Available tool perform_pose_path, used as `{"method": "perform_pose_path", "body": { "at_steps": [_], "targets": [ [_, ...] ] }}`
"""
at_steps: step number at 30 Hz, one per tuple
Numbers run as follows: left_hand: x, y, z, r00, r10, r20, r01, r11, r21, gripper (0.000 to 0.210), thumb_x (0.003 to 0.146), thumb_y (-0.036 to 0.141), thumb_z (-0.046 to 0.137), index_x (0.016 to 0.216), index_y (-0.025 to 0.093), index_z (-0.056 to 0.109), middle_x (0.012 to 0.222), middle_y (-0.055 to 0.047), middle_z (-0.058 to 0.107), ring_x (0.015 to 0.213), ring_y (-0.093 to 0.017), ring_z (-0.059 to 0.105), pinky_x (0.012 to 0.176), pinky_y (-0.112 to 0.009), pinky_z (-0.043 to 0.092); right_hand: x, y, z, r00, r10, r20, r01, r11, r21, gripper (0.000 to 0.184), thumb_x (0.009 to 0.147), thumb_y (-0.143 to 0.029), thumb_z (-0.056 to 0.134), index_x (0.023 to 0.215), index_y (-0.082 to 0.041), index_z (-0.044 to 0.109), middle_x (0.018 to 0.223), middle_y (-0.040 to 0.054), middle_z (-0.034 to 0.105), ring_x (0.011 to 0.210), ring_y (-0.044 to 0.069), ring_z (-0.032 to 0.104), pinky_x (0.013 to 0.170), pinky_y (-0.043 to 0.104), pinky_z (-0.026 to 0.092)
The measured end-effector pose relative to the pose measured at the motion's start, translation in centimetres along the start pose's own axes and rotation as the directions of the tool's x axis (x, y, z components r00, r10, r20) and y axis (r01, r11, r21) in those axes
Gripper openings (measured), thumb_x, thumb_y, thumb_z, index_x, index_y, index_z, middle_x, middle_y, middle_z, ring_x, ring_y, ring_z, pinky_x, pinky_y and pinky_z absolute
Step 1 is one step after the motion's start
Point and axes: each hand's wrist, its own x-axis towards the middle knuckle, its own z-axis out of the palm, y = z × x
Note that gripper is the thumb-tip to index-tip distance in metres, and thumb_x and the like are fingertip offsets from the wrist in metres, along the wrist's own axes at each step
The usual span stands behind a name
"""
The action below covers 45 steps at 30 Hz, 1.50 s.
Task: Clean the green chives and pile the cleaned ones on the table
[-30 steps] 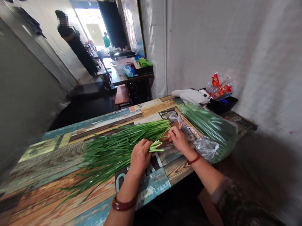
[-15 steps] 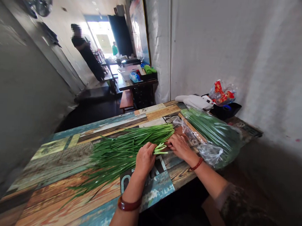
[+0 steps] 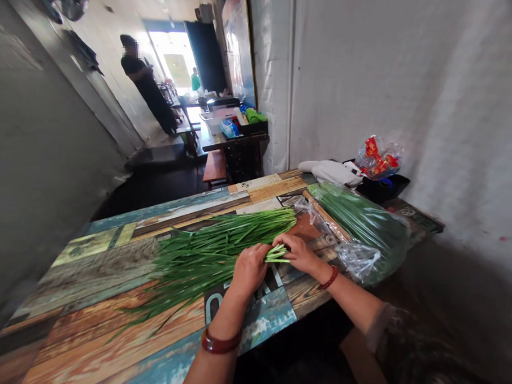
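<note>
A spread of green garlic chives [image 3: 220, 236] lies across the wood-patterned table [image 3: 105, 344], leaves to the left and pale stem ends to the right. My left hand [image 3: 251, 266], with a brown bangle on its wrist, is closed round a small bunch near the stems. The pale ends stick out past its fingers. At those ends, my right hand [image 3: 298, 254] has its fingers bent and pinched on the stems; its fingertips are partly hidden. Right of it lies a clear plastic bag [image 3: 363, 259] with more long green leaves inside.
A wooden stick [image 3: 329, 218] lies along the bag. Behind it are a white cloth [image 3: 331, 172] and a black tray [image 3: 386, 186] with red-printed packets [image 3: 378, 158]. A white wall borders the right. Farther off, a person [image 3: 146, 85] stands near another table [image 3: 216, 139] and a stool [image 3: 215, 166].
My right hand has come left and slightly down, from beside the loose stems onto the ends of the bunch in my left hand. The left hand has shifted slightly right.
</note>
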Motion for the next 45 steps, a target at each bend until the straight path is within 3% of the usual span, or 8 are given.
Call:
{"method": "perform_pose_path", "body": {
  "at_steps": [3, 7, 17, 20, 27, 33, 41, 45],
  "targets": [
    [0.0, 0.1, -0.3, 0.998, -0.063, 0.025, 0.061, 0.997, 0.05, 0.029, 0.083, 0.011, 0.048, 0.104, 0.024, 0.063, 0.093, -0.003, 0.068, 0.086, -0.018, 0.062, 0.07, -0.026, 0.041, 0.2, 0.7, -0.7, 0.993, 0.074, -0.094, -0.077, 0.997, -0.024, 0.013, 0.09, -0.017, 0.049, 0.097, -0.02, 0.06, 0.088, 0.0021, 0.067, 0.08, 0.015, 0.062, 0.073, 0.026, 0.046],
    [0.1, -0.5, -0.8, 0.98, -0.192, -0.053, 0.196, 0.977, 0.082, 0.031, 0.077, 0.006, 0.048, 0.101, 0.023, 0.06, 0.097, -0.003, 0.067, 0.09, -0.018, 0.062, 0.073, -0.025, 0.041, 0.3, 2.6, -1.9, 0.917, 0.182, -0.355, -0.251, 0.955, -0.159, 0.017, 0.092, -0.017, 0.046, 0.099, -0.02, 0.061, 0.091, 0.0038, 0.068, 0.084, 0.017, 0.062, 0.078, 0.029, 0.046],
    [0.2, -0.8, -0.7, 0.983, -0.142, -0.116, 0.151, 0.986, 0.074, 0.025, 0.079, 0.01, 0.049, 0.1, 0.02, 0.058, 0.093, -0.004, 0.065, 0.087, -0.02, 0.061, 0.073, -0.027, 0.043, -0.2, 2.4, -2.9, 0.943, 0.238, -0.231, -0.324, 0.811, -0.488, 0.001, 0.084, -0.023, 0.066, 0.084, -0.023, 0.066, 0.092, 0.0041, 0.063, 0.091, 0.02, 0.055, 0.082, 0.033, 0.038],
    [0.2, -0.1, -0.7, 0.992, -0.073, -0.107, 0.084, 0.991, 0.107, 0.024, 0.081, 0.01, 0.048, 0.1, 0.019, 0.059, 0.09, -0.006, 0.064, 0.087, -0.021, 0.059, 0.074, -0.029, 0.044, -0.1, 2.2, -2.6, 0.966, 0.184, -0.182, -0.246, 0.872, -0.423, 0.003, 0.086, -0.018, 0.062, 0.085, -0.02, 0.063, 0.09, 0.0041, 0.063, 0.089, 0.019, 0.056, 0.081, 0.032, 0.038],
    [0.3, 1.0, -0.6, 0.98, 0.095, -0.176, -0.083, 0.994, 0.072, 0.027, 0.084, 0.01, 0.047, 0.106, 0.021, 0.061, 0.112, -0.008, 0.064, 0.108, -0.023, 0.055, 0.093, -0.036, 0.041, 0.6, 0.8, -1.3, 0.999, 0.042, -0.032, -0.042, 0.999, -0.001, 0.002, 0.085, -0.018, 0.061, 0.084, -0.019, 0.06, 0.077, -0.0006, 0.061, 0.069, 0.013, 0.054, 0.064, 0.023, 0.04],
    [0.2, 1.0, -0.2, 0.997, -0.054, 0.057, 0.045, 0.987, 0.153, 0.027, 0.089, 0.017, 0.046, 0.11, 0.025, 0.06, 0.094, -0.005, 0.063, 0.085, -0.019, 0.059, 0.073, -0.029, 0.042, 0.6, 0.2, -1.1, 0.997, 0.072, -0.011, -0.071, 0.995, 0.075, 0.002, 0.081, -0.016, 0.062, 0.08, -0.019, 0.062, 0.077, 0.0, 0.063, 0.07, 0.014, 0.056, 0.065, 0.024, 0.041],
    [0.0, 1.2, -0.2, 0.992, -0.124, 0.009, 0.121, 0.979, 0.165, 0.026, 0.086, 0.012, 0.046, 0.103, 0.024, 0.062, 0.093, -0.005, 0.063, 0.086, -0.02, 0.059, 0.071, -0.029, 0.041, 0.6, 0.8, -0.3, 0.995, 0.094, -0.041, -0.091, 0.993, 0.072, 0.004, 0.08, -0.017, 0.059, 0.08, -0.018, 0.062, 0.077, 0.001, 0.065, 0.073, 0.015, 0.058, 0.068, 0.026, 0.042],
    [0.3, 0.4, -0.5, 0.975, -0.22, -0.024, 0.221, 0.974, 0.049, 0.026, 0.082, 0.01, 0.048, 0.1, 0.023, 0.062, 0.093, -0.004, 0.063, 0.087, -0.018, 0.06, 0.072, -0.026, 0.042, 0.8, 1.5, -0.6, 0.951, 0.252, -0.181, -0.227, 0.963, 0.147, 0.011, 0.082, -0.024, 0.057, 0.075, -0.018, 0.062, 0.072, 0.0011, 0.066, 0.067, 0.014, 0.059, 0.065, 0.026, 0.045]
  ]
}}
